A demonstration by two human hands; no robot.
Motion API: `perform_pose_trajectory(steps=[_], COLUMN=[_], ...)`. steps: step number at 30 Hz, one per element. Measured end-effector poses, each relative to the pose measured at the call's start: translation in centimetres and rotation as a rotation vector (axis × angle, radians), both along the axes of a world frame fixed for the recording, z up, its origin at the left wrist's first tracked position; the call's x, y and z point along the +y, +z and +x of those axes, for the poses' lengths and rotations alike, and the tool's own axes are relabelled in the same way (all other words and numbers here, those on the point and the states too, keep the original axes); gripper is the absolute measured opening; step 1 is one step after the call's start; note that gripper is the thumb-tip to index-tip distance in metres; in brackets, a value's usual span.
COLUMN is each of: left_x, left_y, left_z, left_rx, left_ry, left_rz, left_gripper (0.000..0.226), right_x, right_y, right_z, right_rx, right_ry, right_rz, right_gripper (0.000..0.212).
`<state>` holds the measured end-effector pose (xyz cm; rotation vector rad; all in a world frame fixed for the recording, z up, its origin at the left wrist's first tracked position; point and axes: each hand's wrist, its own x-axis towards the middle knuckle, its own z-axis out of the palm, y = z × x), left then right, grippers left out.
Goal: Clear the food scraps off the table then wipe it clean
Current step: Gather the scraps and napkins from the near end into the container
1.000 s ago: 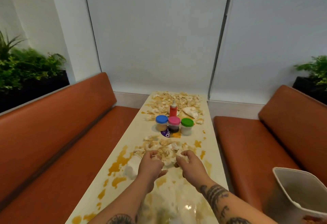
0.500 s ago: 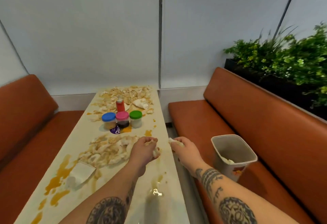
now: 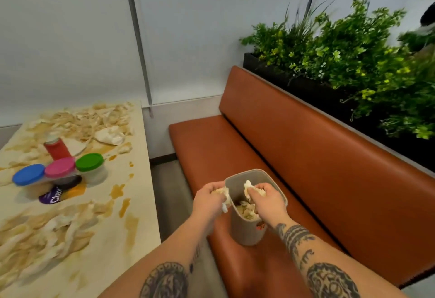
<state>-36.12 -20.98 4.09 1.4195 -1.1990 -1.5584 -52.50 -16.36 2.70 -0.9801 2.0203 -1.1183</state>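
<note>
Fingers [image 3: 216,186]: left hand [image 3: 208,201] clutches scraps [image 3: 226,200] | right hand [image 3: 268,202] clutches scraps over bin [image 3: 246,233] | fingertips hidden

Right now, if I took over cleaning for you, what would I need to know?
Hands: the left hand grips a clump of food scraps at the left rim of the bin. The right hand grips another clump over its opening.
Things: the bin stands on the orange bench, with scraps inside.
Done: some scraps are binned.
Left: drop both handfuls, clear the near pile and the far pile from the table, work around the jars and red bottle, then wipe the sauce stains.
</note>
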Motion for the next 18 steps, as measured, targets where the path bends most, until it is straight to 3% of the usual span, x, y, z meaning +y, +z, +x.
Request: perform_pose_trajectory(steps=[5, 8, 10, 12, 18], left_x=[-2.9, -4.3, -5.1, -5.8, -6.7], left_y=[-2.8, -4.5, -5.4, -6.3, -8.9], left_z=[-5.3, -7.4, -8.5, -9.4, -10.9], left_rx=[0.042, 0.020, -0.004, -0.012, 0.047], left_ry=[0.010, -0.082, -0.154, -0.182, -0.171], left_rz=[0.002, 0.018, 0.064, 0.104, 0.198], left_gripper=[0.026, 0.050, 0.068, 0.071, 0.035], right_x=[-3.4, -5.3, -6.8, -7.5, -8.1], right_y=[-2.6, -5.1, -7.5, -8.3, -8.3], right_z=[-4.7, -6.7, -8.4, -9.1, -9.7], right_rx=[0.052, 0.070, 0.006, -0.054, -0.176], right_ry=[-0.048, -0.052, -0.034, -0.081, -0.172], right_rz=[0.045, 0.114, 0.132, 0.145, 0.109], right_gripper=[0.024, 0.031, 0.051, 0.067, 0.029])
